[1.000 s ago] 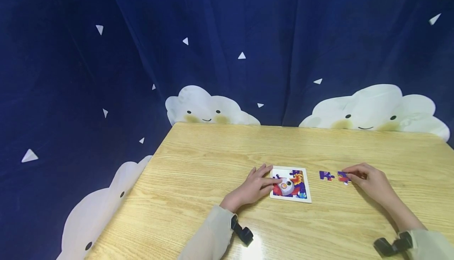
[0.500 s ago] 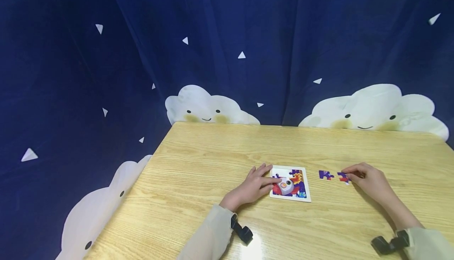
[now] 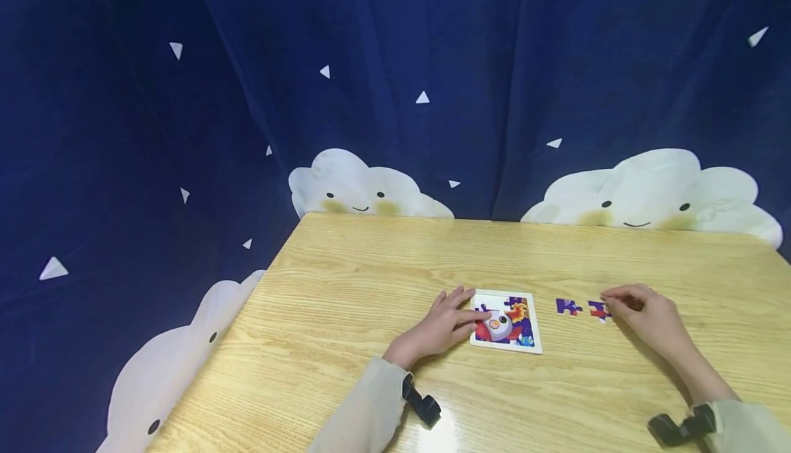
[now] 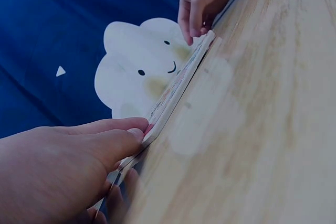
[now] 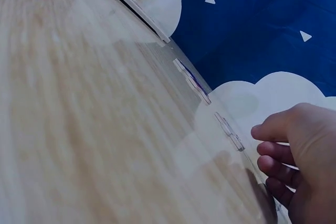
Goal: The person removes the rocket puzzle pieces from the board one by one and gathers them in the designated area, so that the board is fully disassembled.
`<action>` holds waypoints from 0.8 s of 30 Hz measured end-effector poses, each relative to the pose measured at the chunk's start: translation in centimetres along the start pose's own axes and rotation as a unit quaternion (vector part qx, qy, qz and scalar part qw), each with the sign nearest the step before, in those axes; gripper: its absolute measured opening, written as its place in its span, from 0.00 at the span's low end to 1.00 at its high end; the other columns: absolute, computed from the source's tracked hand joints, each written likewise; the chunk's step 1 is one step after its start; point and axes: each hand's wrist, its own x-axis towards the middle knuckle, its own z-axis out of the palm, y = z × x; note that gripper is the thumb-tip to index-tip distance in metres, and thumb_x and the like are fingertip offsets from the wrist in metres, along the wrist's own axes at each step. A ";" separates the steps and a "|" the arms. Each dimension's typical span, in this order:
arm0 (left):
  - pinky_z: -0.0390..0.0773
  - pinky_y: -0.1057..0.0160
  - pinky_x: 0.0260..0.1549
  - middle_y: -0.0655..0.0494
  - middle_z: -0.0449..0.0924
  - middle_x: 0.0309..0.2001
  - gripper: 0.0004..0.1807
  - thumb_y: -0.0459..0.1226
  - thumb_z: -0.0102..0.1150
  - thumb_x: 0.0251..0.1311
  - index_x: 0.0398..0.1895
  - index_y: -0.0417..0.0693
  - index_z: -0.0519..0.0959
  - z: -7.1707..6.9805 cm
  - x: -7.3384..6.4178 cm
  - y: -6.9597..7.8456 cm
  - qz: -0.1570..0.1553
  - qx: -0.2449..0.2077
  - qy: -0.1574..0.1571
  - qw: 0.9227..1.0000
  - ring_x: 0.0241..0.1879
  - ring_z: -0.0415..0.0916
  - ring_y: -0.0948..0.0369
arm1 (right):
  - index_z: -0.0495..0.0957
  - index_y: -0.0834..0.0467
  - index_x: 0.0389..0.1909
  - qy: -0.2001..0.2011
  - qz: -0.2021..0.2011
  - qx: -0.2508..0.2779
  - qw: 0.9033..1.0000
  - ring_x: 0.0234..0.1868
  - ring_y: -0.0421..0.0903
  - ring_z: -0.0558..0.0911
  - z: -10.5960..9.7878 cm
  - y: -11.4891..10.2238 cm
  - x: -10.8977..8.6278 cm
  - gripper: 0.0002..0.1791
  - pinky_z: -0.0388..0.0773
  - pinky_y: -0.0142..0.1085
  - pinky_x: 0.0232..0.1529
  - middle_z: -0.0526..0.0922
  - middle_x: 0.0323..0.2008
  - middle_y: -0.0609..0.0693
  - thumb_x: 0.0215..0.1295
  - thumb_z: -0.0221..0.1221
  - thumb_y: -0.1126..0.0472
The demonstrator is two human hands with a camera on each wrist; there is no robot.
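Note:
A square puzzle board (image 3: 507, 350) with a white frame lies on the table, a cartoon penguin picture partly filling it and a white bare patch at its upper left. My left hand (image 3: 440, 326) rests on the board's left side, fingers extended, one fingertip over the picture. Right of the board lie two loose jigsaw pieces, a purple piece (image 3: 567, 307) and a purple-and-red piece (image 3: 597, 311). Close beside the purple-and-red one is my right hand (image 3: 649, 316), fingers loosely bent. In the right wrist view a small gap shows between the thumb and that jigsaw piece (image 5: 229, 132).
The light wooden table (image 3: 346, 288) reaches back to a dark blue curtain (image 3: 383, 62) with white triangles and smiling clouds. Black wrist straps with camera mounts sit at both cuffs, the left mount (image 3: 423, 405) low over the table.
My right fingertips have drawn back slightly to the right from the purple-and-red jigsaw piece, which now shows more. The left hand and the puzzle board have stayed in place.

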 end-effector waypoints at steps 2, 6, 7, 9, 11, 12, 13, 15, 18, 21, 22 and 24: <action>0.47 0.40 0.75 0.48 0.53 0.77 0.20 0.44 0.46 0.74 0.67 0.65 0.72 0.0 0.0 0.0 -0.001 -0.001 0.000 1.000 0.79 0.45 0.49 | 0.84 0.60 0.42 0.012 0.001 -0.002 1.000 0.31 0.15 0.65 0.0 -0.1 0.0 0.09 0.68 0.19 0.28 0.84 0.40 0.61 0.65 0.63 0.60; 0.47 0.39 0.75 0.48 0.53 0.77 0.20 0.44 0.46 0.74 0.67 0.65 0.72 0.0 0.1 0.0 0.001 0.001 -0.001 1.000 0.79 0.45 0.49 | 0.85 0.59 0.41 0.026 -0.008 -0.001 1.000 0.29 0.20 0.67 0.0 -0.6 0.0 0.09 0.68 0.20 0.27 0.83 0.36 0.55 0.63 0.65 0.60; 0.47 0.39 0.75 0.47 0.53 0.77 0.20 0.44 0.46 0.74 0.67 0.64 0.72 0.0 0.1 0.0 0.001 0.002 -0.001 1.000 0.79 0.45 0.49 | 0.85 0.59 0.40 0.027 -0.012 0.001 1.000 0.29 0.20 0.67 0.1 -0.7 0.0 0.08 0.68 0.20 0.27 0.82 0.35 0.54 0.63 0.65 0.60; 0.47 0.39 0.75 0.47 0.53 0.77 0.20 0.44 0.46 0.74 0.67 0.64 0.72 0.1 0.1 -0.1 0.002 0.003 0.000 1.000 0.79 0.46 0.49 | 0.85 0.60 0.39 0.029 -0.025 0.010 0.999 0.28 0.21 0.69 0.2 -1.1 0.1 0.08 0.69 0.20 0.27 0.82 0.34 0.53 0.62 0.66 0.61; 0.48 0.39 0.75 0.47 0.54 0.77 0.20 0.44 0.46 0.74 0.67 0.64 0.72 0.1 0.1 -0.1 0.002 0.003 0.001 1.000 0.79 0.46 0.48 | 0.85 0.60 0.38 0.027 -0.036 0.022 0.999 0.28 0.21 0.71 0.4 -1.5 0.1 0.07 0.70 0.19 0.27 0.81 0.34 0.52 0.62 0.66 0.61; 0.48 0.39 0.75 0.47 0.54 0.77 0.20 0.44 0.46 0.74 0.67 0.64 0.73 0.1 0.1 -0.1 0.002 0.003 0.002 1.000 0.79 0.46 0.48 | 0.84 0.60 0.38 0.024 -0.040 0.026 0.999 0.28 0.21 0.71 0.5 -1.7 0.1 0.07 0.71 0.19 0.27 0.80 0.34 0.51 0.62 0.66 0.61; 0.48 0.39 0.75 0.47 0.54 0.77 0.20 0.43 0.46 0.74 0.67 0.64 0.73 0.1 0.1 -0.1 0.002 0.003 0.002 1.000 0.78 0.46 0.48 | 0.84 0.59 0.39 0.021 -0.043 0.030 0.998 0.29 0.21 0.72 0.7 -2.0 0.1 0.07 0.71 0.19 0.27 0.80 0.34 0.51 0.62 0.66 0.60; 0.48 0.39 0.75 0.47 0.54 0.77 0.20 0.43 0.46 0.74 0.66 0.63 0.73 0.1 0.1 -0.1 0.001 0.003 0.003 1.000 0.78 0.46 0.48 | 0.84 0.59 0.39 0.016 -0.050 0.035 0.998 0.29 0.21 0.72 1.0 -2.4 0.1 0.07 0.72 0.18 0.28 0.81 0.34 0.51 0.61 0.66 0.60; 0.47 0.39 0.75 0.48 0.54 0.77 0.20 0.43 0.47 0.74 0.66 0.63 0.73 0.0 0.0 0.0 -0.001 0.003 0.001 1.000 0.78 0.46 0.48 | 0.84 0.59 0.38 0.013 -0.061 0.034 0.998 0.30 0.21 0.71 1.6 -3.2 0.2 0.07 0.71 0.19 0.29 0.82 0.34 0.51 0.60 0.67 0.62; 0.47 0.40 0.75 0.48 0.54 0.77 0.20 0.43 0.47 0.74 0.66 0.63 0.73 0.0 0.0 0.1 -0.003 0.002 0.001 1.000 0.78 0.46 0.48 | 0.84 0.59 0.37 0.009 -0.069 0.035 0.997 0.31 0.21 0.71 2.2 -4.0 0.3 0.08 0.71 0.20 0.29 0.83 0.34 0.52 0.57 0.69 0.63; 0.47 0.40 0.75 0.48 0.54 0.77 0.20 0.43 0.47 0.74 0.66 0.63 0.73 0.0 0.0 0.1 -0.003 0.002 0.001 1.000 0.78 0.46 0.48 | 0.84 0.59 0.37 0.006 -0.071 0.038 0.997 0.31 0.21 0.71 2.4 -4.2 0.3 0.08 0.71 0.20 0.29 0.83 0.34 0.52 0.57 0.69 0.63; 0.48 0.40 0.75 0.47 0.54 0.77 0.20 0.43 0.47 0.74 0.66 0.63 0.73 0.0 0.0 0.1 -0.002 0.003 0.001 1.000 0.78 0.47 0.48 | 0.84 0.58 0.37 -0.002 -0.072 0.044 0.996 0.31 0.21 0.72 2.8 -4.7 0.4 0.08 0.72 0.20 0.30 0.83 0.35 0.51 0.57 0.69 0.63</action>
